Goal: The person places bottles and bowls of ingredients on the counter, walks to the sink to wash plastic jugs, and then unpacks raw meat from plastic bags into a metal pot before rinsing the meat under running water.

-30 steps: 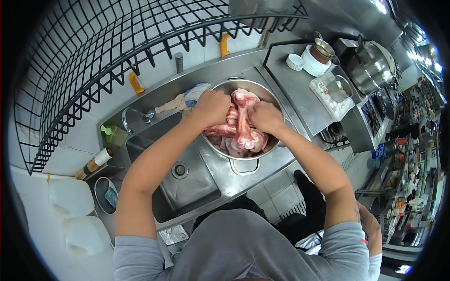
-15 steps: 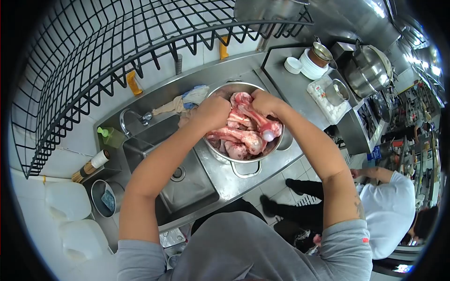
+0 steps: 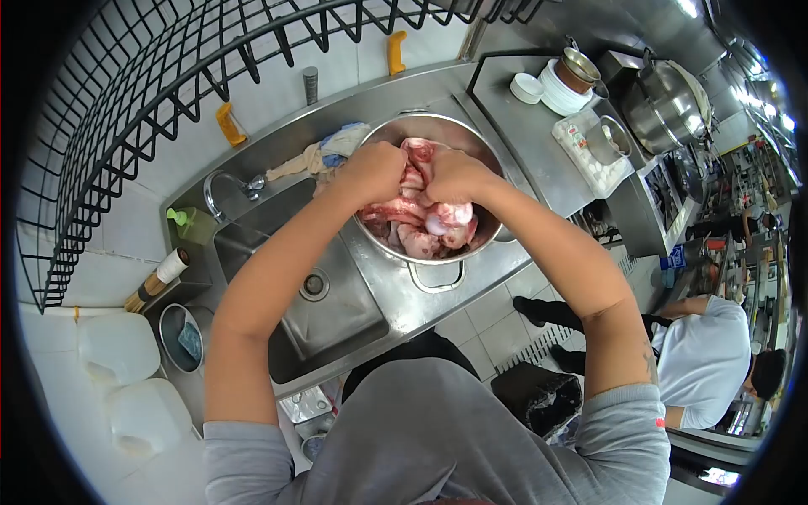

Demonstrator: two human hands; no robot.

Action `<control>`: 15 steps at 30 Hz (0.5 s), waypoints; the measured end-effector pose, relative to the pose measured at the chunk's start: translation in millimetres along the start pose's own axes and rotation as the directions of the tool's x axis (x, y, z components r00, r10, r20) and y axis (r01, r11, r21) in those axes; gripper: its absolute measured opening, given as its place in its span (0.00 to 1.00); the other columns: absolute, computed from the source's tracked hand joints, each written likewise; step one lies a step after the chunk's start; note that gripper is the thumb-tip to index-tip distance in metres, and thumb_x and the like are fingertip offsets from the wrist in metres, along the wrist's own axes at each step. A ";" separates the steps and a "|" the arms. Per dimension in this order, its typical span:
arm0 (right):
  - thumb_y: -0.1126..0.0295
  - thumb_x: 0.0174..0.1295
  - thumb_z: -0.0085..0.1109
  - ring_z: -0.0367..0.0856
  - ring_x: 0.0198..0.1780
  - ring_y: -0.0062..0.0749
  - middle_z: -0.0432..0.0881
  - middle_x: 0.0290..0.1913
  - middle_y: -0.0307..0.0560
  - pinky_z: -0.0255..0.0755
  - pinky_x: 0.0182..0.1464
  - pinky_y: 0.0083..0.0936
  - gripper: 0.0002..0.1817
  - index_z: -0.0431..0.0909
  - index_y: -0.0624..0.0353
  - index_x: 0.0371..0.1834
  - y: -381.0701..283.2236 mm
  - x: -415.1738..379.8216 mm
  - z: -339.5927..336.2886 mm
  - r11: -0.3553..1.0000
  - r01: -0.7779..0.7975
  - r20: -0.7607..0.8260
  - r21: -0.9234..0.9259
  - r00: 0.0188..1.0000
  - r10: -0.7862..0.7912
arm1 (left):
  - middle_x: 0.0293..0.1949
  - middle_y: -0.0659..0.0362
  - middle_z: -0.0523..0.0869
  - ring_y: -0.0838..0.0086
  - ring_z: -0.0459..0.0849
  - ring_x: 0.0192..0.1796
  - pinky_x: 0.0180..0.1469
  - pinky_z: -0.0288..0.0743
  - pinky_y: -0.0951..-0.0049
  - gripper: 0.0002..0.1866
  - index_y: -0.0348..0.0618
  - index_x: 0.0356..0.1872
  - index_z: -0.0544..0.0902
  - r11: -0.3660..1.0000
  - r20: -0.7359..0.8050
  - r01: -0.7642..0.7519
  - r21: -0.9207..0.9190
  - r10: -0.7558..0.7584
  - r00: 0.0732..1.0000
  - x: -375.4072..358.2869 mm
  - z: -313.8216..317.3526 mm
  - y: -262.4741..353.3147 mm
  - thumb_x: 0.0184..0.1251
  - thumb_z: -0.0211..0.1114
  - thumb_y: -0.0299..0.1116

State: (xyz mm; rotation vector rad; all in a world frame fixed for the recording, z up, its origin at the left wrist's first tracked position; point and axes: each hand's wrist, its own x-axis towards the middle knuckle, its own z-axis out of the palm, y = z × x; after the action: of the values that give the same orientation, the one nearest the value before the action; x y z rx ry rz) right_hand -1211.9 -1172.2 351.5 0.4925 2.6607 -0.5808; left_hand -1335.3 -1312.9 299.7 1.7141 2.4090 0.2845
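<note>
Large raw, meaty bones (image 3: pixel 421 242) with pale knobby ends lie in a round steel pot (image 3: pixel 433 124) on the counter beside the sink. My left hand (image 3: pixel 377 171) is closed on a bone at the pot's left side, its fingertips hidden among the meat. My right hand (image 3: pixel 459 178) reaches in from the right, its fingers wrapped over a bone near the middle. A pinkish-red bone end (image 3: pixel 419 151) sticks up between the two hands. One loop handle (image 3: pixel 438 278) of the pot faces me.
Left of the pot is a steel sink (image 3: pixel 328 328) with a faucet (image 3: pixel 236 189); cloths (image 3: pixel 316 154) lie behind. A wire rack (image 3: pixel 168 101) hangs above. Stacked plates (image 3: pixel 560 97) stand at right. A co-worker (image 3: pixel 703 362) bends over at far right; a black bin (image 3: pixel 537 396) stands on the floor.
My right hand has moved left over the bones, and the long bone at the right has shifted left with it. My left hand has risen slightly. The co-worker's feet have shifted right.
</note>
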 end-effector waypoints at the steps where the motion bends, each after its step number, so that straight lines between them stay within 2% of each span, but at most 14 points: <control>1: 0.58 0.46 0.75 0.87 0.53 0.61 0.85 0.51 0.75 0.81 0.55 0.41 0.35 0.80 0.75 0.53 11.0 9.5 12.4 1.000 -0.017 -0.073 -0.020 0.997 0.015 | 0.43 0.39 0.87 0.45 0.89 0.45 0.49 0.85 0.53 0.14 0.36 0.41 0.87 1.000 -0.012 -0.009 -0.012 0.008 1.000 -3.8 -1.7 2.2 0.52 0.70 0.27; 3: 0.61 0.45 0.75 0.87 0.54 0.57 0.86 0.52 0.71 0.81 0.55 0.40 0.29 0.84 0.74 0.47 30.5 28.1 34.1 0.997 -0.058 -0.217 -0.056 0.975 0.044 | 0.49 0.38 0.84 0.44 0.89 0.46 0.49 0.85 0.54 0.21 0.36 0.49 0.85 0.999 -0.037 -0.027 -0.038 0.026 0.999 -11.1 -1.6 6.2 0.51 0.72 0.28; 4: 0.63 0.46 0.73 0.87 0.55 0.58 0.85 0.53 0.71 0.80 0.56 0.41 0.30 0.82 0.75 0.49 37.5 25.6 28.1 0.996 -0.085 -0.157 -0.005 0.984 0.084 | 0.53 0.38 0.80 0.44 0.89 0.44 0.46 0.86 0.54 0.38 0.37 0.67 0.75 0.999 -0.011 -0.035 -0.010 0.035 0.999 -13.5 3.8 7.3 0.50 0.75 0.29; 7: 0.64 0.47 0.72 0.86 0.55 0.58 0.85 0.51 0.71 0.79 0.56 0.41 0.28 0.82 0.75 0.48 53.4 20.5 11.6 0.969 -0.089 -0.054 0.229 0.993 0.104 | 0.51 0.41 0.79 0.48 0.89 0.41 0.43 0.87 0.56 0.47 0.39 0.78 0.63 0.991 -0.042 0.010 0.132 -0.004 0.999 -29.3 3.0 30.2 0.53 0.74 0.27; 8: 0.63 0.47 0.72 0.86 0.51 0.58 0.86 0.48 0.69 0.79 0.56 0.40 0.28 0.82 0.75 0.47 60.9 22.6 14.9 0.944 -0.082 -0.083 0.320 0.990 0.114 | 0.47 0.44 0.80 0.53 0.90 0.39 0.40 0.87 0.60 0.49 0.36 0.80 0.56 0.976 -0.091 -0.039 0.216 0.059 0.994 -30.6 6.8 28.1 0.56 0.70 0.25; 11: 0.68 0.47 0.71 0.88 0.43 0.46 0.88 0.43 0.60 0.80 0.50 0.34 0.24 0.82 0.75 0.46 57.2 -9.8 -6.0 0.919 0.033 -0.153 0.392 0.988 0.030 | 0.45 0.46 0.80 0.55 0.90 0.37 0.38 0.86 0.62 0.45 0.32 0.78 0.59 0.957 -0.163 -0.001 0.292 0.050 0.985 -18.5 12.2 20.1 0.58 0.67 0.25; 12: 0.71 0.47 0.69 0.85 0.40 0.39 0.86 0.39 0.53 0.79 0.45 0.31 0.22 0.82 0.72 0.47 64.6 -17.7 -12.4 0.862 0.088 -0.114 0.500 0.993 -0.035 | 0.44 0.46 0.81 0.57 0.89 0.35 0.35 0.86 0.62 0.42 0.28 0.76 0.60 0.942 -0.267 -0.018 0.335 0.114 0.957 -15.2 13.3 13.4 0.58 0.65 0.23; 14: 0.76 0.48 0.67 0.81 0.32 0.25 0.84 0.33 0.40 0.76 0.36 0.25 0.20 0.83 0.67 0.48 79.9 -33.0 -23.8 0.701 0.164 -0.055 0.694 0.983 -0.175 | 0.48 0.42 0.79 0.52 0.89 0.38 0.38 0.85 0.57 0.45 0.27 0.77 0.58 0.970 -0.233 0.003 0.242 0.056 0.971 -4.0 13.9 6.5 0.54 0.66 0.20; 15: 0.78 0.49 0.66 0.81 0.32 0.24 0.84 0.33 0.39 0.76 0.36 0.23 0.21 0.83 0.65 0.50 78.6 -42.0 -28.5 0.736 0.183 -0.035 0.652 0.977 -0.212 | 0.50 0.39 0.79 0.49 0.88 0.40 0.39 0.85 0.55 0.47 0.27 0.77 0.57 0.981 -0.215 0.013 0.193 0.030 0.976 2.3 15.0 3.5 0.52 0.66 0.19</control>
State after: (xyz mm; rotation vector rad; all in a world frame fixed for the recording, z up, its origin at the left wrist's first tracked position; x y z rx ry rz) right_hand -1151.3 -1102.8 367.9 0.3613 2.4180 -1.5981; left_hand -1329.1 -1308.7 286.0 1.8627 2.6642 0.2589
